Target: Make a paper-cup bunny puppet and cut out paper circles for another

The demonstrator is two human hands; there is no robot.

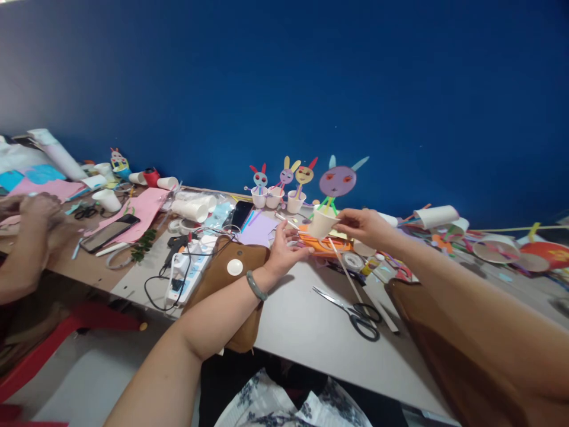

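My right hand [362, 226] grips a white paper cup [323, 223] by its right side, holding it above the table clutter. From the cup rises a paper bunny puppet [338, 181] with a round purple face, pale blue ears and green and yellow pipe-cleaner limbs. Left and below the cup, my left hand [287, 252] is open, fingers spread and holding nothing. Behind it, three similar puppets stand in white cups [275, 197] along the wall. An orange item [322, 244] lies behind my left fingertips. Scissors [353, 313] lie with blades parted in front.
A brown bag [249, 308] and a white power strip [191, 270] with cables lie left of centre. A roll of tape [352, 261] and more paper cups [438, 217] are to the right. At far left another person's hands [38, 207] work near pink paper [133, 216].
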